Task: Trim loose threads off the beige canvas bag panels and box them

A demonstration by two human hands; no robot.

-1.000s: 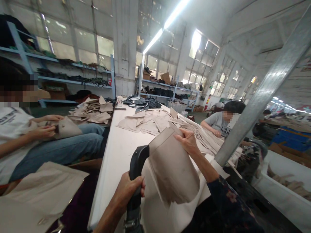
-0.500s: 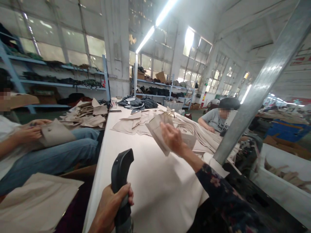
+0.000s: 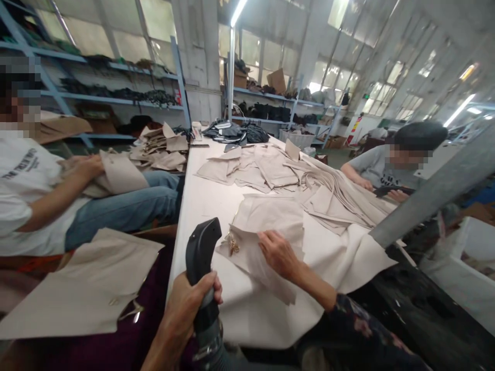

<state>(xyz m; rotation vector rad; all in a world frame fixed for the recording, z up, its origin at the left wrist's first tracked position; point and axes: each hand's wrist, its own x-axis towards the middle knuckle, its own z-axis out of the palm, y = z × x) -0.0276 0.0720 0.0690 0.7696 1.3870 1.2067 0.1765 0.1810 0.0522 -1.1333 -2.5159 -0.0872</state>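
Observation:
My left hand [image 3: 195, 301] is wrapped round a black curved nozzle [image 3: 203, 252] with a ribbed hose below it, upright at the table's near left edge. In front of me on the white table lies a beige fabric piece [image 3: 270, 214], with more beige pieces under it and small gold-coloured metal parts [image 3: 233, 245] at its left. My right hand [image 3: 279, 253] rests on this fabric near its front edge, fingers together and pointing left. Whether the fingertips pinch the edge is hard to tell.
More beige pieces [image 3: 266, 167] and long strips [image 3: 340, 190] cover the far table. Black bundles [image 3: 235, 132] lie behind. A slanted metal post [image 3: 433, 180] stands right. One person sits left with fabric; another sits beyond the post. Beige fabric [image 3: 88, 283] lies lower left.
The beige piece that my right hand held up above the table now lies on it, nearer to me. The view has turned right and down. My left hand still grips the nozzle.

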